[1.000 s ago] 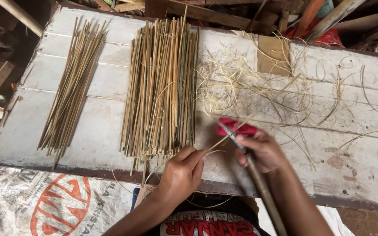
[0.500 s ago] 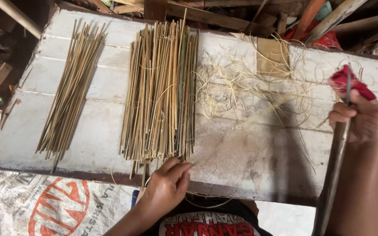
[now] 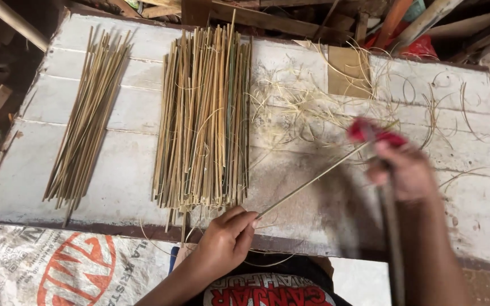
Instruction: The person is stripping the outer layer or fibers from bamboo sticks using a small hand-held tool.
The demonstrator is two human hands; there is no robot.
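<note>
- Whitewashed plank bench (image 3: pixel 86 164) carried bamboo bundles.
- Left hand (image 3: pixel 225 241) pinched a thin bamboo strip (image 3: pixel 313 180), slanting up-right toward the blurred right hand (image 3: pixel 406 170), fisted around a red-tipped tool (image 3: pixel 370 133).

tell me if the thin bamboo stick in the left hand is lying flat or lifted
Lifted at one end: the thin bamboo stick slants from the left hand up toward the blurred right hand.
</note>
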